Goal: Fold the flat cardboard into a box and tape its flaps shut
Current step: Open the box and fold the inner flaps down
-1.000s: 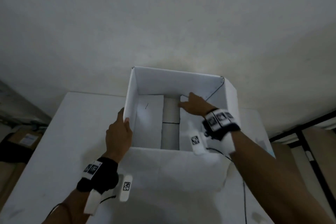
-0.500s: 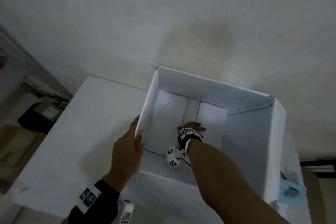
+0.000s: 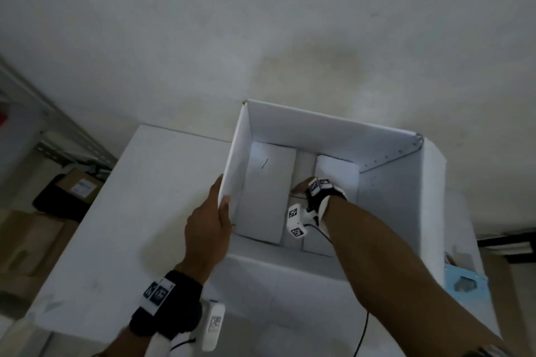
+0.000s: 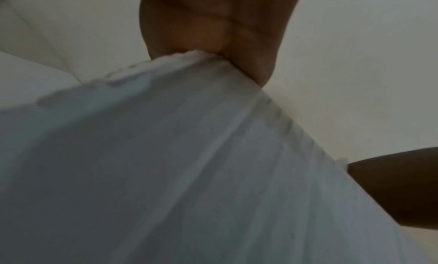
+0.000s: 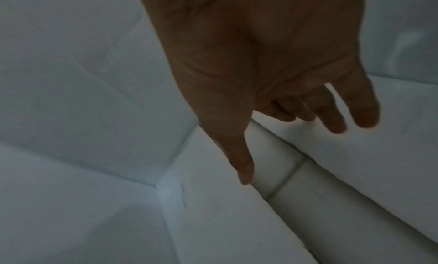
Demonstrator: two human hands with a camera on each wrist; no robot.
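A white cardboard box [image 3: 388, 191] stands open-topped on the white table [image 3: 145, 197]. My left hand [image 3: 207, 226] grips the top edge of the box's left wall [image 4: 189, 155], thumb inside and fingers outside. My right hand [image 3: 304, 187] reaches down inside the box. In the right wrist view its fingers [image 5: 331, 116] are straight and spread over the two bottom flaps [image 5: 355, 165], with the thumb near the gap between them. It holds nothing. The bottom flaps [image 3: 264, 191] lie flat with a gap [image 3: 298, 171] along the middle.
A light blue object [image 3: 464, 284] lies on the table right of the box. Brown cartons [image 3: 75, 188] sit on the floor to the left. A pale wall [image 3: 261, 23] rises behind the table.
My right hand has gone from the far flap edge down deep into the box, onto the bottom flaps. The head view has shifted, so the box appears further right. The left hand keeps its grip.
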